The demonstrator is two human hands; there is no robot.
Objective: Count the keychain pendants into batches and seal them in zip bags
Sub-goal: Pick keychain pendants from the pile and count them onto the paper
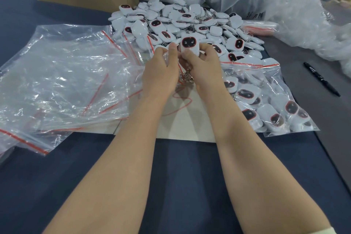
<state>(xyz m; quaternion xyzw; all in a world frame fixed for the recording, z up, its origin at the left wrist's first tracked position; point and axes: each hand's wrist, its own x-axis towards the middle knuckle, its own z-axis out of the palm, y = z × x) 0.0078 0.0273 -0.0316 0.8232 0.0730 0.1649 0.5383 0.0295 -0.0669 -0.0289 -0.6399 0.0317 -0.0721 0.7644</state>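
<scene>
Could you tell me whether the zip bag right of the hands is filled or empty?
Filled: the zip bag is packed with white pendants visible through its clear plastic. Whether it is sealed, cannot tell.

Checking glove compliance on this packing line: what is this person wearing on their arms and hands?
No gloves, rings or watch on the left hand or right hand. Both forearms are bare; a pale sleeve edge shows high on the right arm.

Zip bags (57, 81) (cropped at left)
</scene>
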